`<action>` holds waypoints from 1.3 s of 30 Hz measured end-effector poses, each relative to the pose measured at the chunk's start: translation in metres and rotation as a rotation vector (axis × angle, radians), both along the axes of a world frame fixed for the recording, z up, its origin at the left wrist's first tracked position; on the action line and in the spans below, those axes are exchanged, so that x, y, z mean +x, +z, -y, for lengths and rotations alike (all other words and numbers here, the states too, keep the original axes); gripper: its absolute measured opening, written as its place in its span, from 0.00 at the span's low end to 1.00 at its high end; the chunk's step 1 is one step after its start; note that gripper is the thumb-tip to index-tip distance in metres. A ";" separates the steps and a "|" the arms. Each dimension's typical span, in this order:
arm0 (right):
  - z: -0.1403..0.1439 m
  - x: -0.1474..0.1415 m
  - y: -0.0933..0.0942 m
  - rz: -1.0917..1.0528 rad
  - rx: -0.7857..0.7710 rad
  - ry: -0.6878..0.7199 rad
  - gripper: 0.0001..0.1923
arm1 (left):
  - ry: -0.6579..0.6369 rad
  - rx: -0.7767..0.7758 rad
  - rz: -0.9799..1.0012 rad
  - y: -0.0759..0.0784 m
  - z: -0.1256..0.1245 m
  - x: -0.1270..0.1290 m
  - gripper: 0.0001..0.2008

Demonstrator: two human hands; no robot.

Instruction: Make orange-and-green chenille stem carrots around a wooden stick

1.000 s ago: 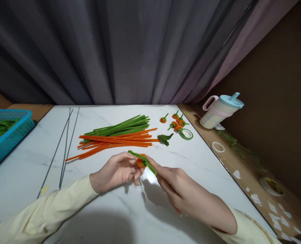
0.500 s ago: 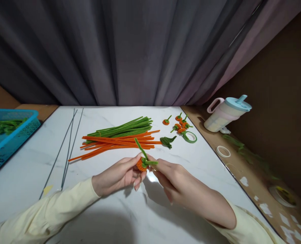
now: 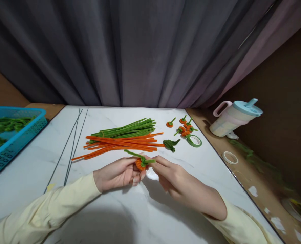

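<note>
A blue basket (image 3: 25, 130) sits at the left table (image 3: 114, 210) edge, holding green pieces. Three thin dark wires (image 3: 72, 147) lie on the table beside it. The left hand (image 3: 116, 174) rests low over the table, forearm angled in from the lower left, fingers (image 3: 136, 174) closed on an orange coil (image 3: 140, 164). The right hand (image 3: 174, 179) meets it from the right, fingers pinching the green stem (image 3: 137, 156) wrapped over that coil. Beyond lie one bundle of green stems (image 3: 126, 128) and one bundle of orange stems (image 3: 122, 144). Farther right: five small finished pieces (image 3: 184, 125), one green tape ring (image 3: 194, 140), one white ring (image 3: 229, 157), one lidded cup (image 3: 235, 117).
</note>
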State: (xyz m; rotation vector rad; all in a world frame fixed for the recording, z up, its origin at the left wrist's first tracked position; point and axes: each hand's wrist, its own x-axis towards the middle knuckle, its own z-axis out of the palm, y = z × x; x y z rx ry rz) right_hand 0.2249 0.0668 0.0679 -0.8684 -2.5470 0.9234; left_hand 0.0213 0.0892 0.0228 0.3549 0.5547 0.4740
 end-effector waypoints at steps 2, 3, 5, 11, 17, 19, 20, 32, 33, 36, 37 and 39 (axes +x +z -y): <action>-0.002 -0.002 0.001 -0.052 0.016 -0.018 0.16 | 0.008 -0.018 -0.007 0.000 -0.001 -0.001 0.11; -0.002 -0.003 0.001 -0.076 0.020 -0.035 0.14 | 0.013 -0.025 -0.007 0.000 -0.002 -0.001 0.12; -0.004 -0.005 0.002 -0.117 0.024 -0.063 0.11 | 0.024 -0.041 -0.005 0.000 -0.002 -0.002 0.13; -0.009 -0.003 0.002 -0.155 0.022 -0.056 0.12 | 0.003 -0.075 0.041 -0.001 -0.004 -0.005 0.11; -0.010 -0.001 0.003 -0.129 0.013 -0.023 0.14 | -0.001 0.051 0.004 0.006 -0.004 -0.004 0.09; -0.010 -0.001 0.004 -0.128 0.005 -0.026 0.14 | 0.008 0.089 -0.039 0.009 -0.003 -0.004 0.10; -0.010 0.000 0.003 -0.128 -0.001 -0.024 0.14 | 0.007 0.110 -0.064 0.011 -0.003 -0.004 0.10; -0.009 -0.004 0.005 -0.106 0.005 -0.090 0.12 | -0.002 0.221 -0.148 0.013 -0.002 -0.003 0.07; -0.009 -0.003 0.004 -0.094 0.011 -0.084 0.13 | -0.012 0.220 -0.147 0.013 -0.002 -0.003 0.08; -0.008 -0.001 -0.001 -0.064 0.045 -0.067 0.18 | 0.000 0.212 -0.162 0.012 0.000 -0.003 0.08; -0.008 0.000 -0.004 -0.057 0.055 -0.065 0.21 | 0.020 0.224 -0.176 0.011 0.001 -0.002 0.07; -0.007 0.000 -0.008 -0.049 0.065 -0.073 0.25 | 0.059 0.268 -0.196 0.008 0.004 0.000 0.07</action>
